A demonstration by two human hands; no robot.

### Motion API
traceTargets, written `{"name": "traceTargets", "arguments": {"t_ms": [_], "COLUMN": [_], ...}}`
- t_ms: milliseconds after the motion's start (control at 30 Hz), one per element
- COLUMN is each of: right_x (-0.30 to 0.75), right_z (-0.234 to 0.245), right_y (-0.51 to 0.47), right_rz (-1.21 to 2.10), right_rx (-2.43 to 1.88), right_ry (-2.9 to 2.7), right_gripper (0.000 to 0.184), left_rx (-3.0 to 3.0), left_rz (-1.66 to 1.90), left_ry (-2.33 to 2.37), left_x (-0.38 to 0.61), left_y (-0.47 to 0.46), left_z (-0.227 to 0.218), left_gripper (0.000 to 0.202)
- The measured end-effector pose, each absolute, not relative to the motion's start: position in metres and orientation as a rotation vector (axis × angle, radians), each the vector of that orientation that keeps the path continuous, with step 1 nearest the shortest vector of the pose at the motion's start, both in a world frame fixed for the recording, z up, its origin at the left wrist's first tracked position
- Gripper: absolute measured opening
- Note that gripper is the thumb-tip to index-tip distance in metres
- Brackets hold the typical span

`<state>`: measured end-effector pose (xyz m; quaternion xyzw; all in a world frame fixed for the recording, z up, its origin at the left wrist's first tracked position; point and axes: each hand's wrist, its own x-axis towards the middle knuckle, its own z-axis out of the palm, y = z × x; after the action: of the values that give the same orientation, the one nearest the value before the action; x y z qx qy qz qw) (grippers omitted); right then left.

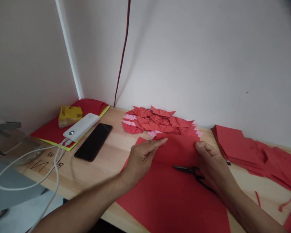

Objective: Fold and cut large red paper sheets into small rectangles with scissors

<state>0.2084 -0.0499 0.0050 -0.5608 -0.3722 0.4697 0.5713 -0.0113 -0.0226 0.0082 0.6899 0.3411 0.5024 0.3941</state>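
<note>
A large red paper sheet [169,197] lies on the wooden table [111,155], its far part folded over toward me. My left hand [142,158] pinches the folded edge at its left corner, fingers pressed together on the paper. My right hand [214,166] presses down on the right end of the fold, fingers closed on the paper. Black scissors [188,170] lie on the sheet, partly under my right hand. Behind the sheet sits a pile of folded red paper pieces [160,121].
A stack of red sheets [252,150] lies at the right. At the left are a black phone [94,141], a white power bank [81,127] with white cables [26,174], a yellow packet [70,116] and red and yellow paper. The wall runs close behind.
</note>
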Motion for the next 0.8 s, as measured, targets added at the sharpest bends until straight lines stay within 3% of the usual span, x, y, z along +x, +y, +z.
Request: {"name": "traceTargets", "arguments": {"t_ms": [133,433,800], "right_x": [0.209,0.214,0.222], "right_z": [0.006,0.007,0.007], "right_y": [-0.049,-0.049,-0.045], "right_rz": [1.157,1.079,1.045], "right_rx": [-1.362,-1.580,-1.387], "right_ry": [-0.741,-0.831,-0.977], "right_gripper": [0.044,0.040,0.035], "left_rx": [1.752,1.820,1.866], "left_rz": [1.311,1.345,1.345], "left_ry": [0.835,0.763,0.752], "left_x": [-0.010,-0.013,-0.015], "left_y": [-0.024,-0.022,-0.023], "left_z": [0.008,0.010,0.015], "left_gripper": [0.034,0.036,0.036]}}
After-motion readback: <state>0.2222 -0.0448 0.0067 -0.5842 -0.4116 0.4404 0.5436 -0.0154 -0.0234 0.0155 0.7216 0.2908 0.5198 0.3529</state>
